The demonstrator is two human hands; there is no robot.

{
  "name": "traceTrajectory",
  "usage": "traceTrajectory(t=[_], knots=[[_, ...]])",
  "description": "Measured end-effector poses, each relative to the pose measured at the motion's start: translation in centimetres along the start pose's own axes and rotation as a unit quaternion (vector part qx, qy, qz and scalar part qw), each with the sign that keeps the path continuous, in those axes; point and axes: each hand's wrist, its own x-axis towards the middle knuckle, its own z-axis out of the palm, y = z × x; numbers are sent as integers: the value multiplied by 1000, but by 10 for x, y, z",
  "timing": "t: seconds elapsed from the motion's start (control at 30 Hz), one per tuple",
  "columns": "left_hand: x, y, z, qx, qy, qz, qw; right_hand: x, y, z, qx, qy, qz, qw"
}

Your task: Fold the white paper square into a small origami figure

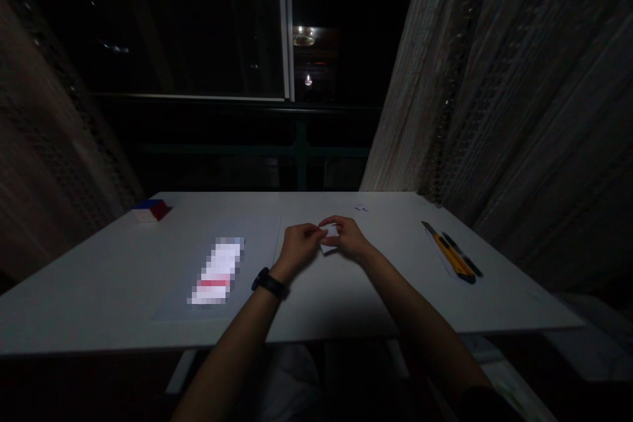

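Observation:
A small piece of white paper (330,245) is held between both hands just above the middle of the white table (336,306). My left hand (299,247), with a dark watch (270,283) on its wrist, pinches the paper's left side. On the other side, the fingers and thumb of my right hand (347,237) close round the paper's upper and right edges. Parts of the paper are hidden behind the fingers.
Left of my hands, a lit phone (217,273) with a blurred-out screen lies on a larger sheet (171,306). A red, white and blue cube (151,211) sits at far left. Right are a yellow utility knife (449,254) and a dark pen (462,254). Small scraps (361,209) lie behind.

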Motion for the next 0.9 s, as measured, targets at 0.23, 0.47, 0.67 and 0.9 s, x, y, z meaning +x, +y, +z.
traceTrajectory(t=[0.23,0.47,0.67,0.9], knots=[[0,1,-4,63,-6,34,997,2,7,1,18,-2,21,1000],[-1,4,-4,68,-16,32,997,1,2,2,-1,18,19,1000],[-2,5,-4,88,-24,42,995,0,4,-1,16,-16,28,999],[-2,4,-4,98,-50,39,993,1,6,-2,11,-23,7,1000]])
